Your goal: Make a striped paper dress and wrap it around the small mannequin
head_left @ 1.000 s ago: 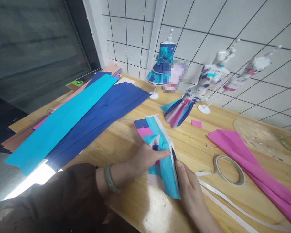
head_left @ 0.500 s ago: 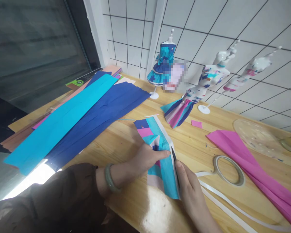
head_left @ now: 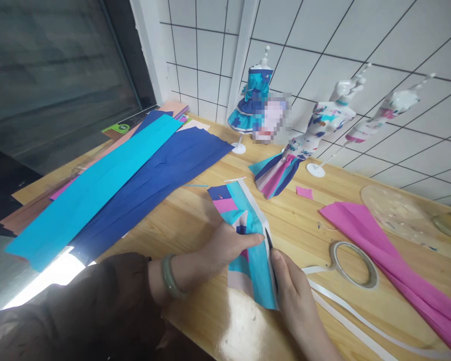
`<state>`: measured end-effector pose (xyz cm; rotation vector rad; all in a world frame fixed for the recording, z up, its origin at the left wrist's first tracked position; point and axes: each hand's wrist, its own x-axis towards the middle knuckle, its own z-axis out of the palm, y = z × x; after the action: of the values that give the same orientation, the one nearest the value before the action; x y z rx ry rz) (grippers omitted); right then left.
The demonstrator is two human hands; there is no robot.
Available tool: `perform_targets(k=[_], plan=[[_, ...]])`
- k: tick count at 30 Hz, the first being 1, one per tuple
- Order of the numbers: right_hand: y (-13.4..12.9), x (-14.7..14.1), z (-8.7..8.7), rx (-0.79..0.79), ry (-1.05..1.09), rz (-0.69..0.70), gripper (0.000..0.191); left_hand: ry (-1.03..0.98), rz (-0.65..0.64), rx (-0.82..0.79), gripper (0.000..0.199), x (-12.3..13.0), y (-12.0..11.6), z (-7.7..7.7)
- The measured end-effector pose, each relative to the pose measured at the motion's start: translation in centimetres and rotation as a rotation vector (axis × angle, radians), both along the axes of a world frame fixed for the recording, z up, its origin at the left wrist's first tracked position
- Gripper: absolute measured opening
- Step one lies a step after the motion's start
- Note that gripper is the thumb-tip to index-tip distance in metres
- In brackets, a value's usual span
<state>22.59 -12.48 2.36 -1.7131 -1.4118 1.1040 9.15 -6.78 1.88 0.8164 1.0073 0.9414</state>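
Observation:
My left hand grips a striped crepe paper piece, thumb across its turquoise band and the other fingers mostly hidden. Turquoise, pink, navy and pale stripes show on the piece, and a white tape-like strip runs along its right edge. In my right hand is a thin dark pointed tool; its tip rests at that white edge, just right of my left thumb. The palm covers most of the tool, so I cannot tell its exact kind.
A tape roll trails white strips at right, beside pink crepe paper. Turquoise and navy sheets lie left. Behind stand small dress forms: one in a blue dress, one paint-spotted, another leaning.
Almost nothing differs. The dark tool and my right hand have shifted very slightly; my left hand and the paper piece hold their place.

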Motion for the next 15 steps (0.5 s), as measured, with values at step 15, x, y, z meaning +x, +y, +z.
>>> perform_targets(k=[15], plan=[[-0.04, 0.18, -0.18, 0.013, -0.025, -0.010, 0.045, -0.030, 0.007, 0.011, 0.019, 0.00, -0.04, 0.03]])
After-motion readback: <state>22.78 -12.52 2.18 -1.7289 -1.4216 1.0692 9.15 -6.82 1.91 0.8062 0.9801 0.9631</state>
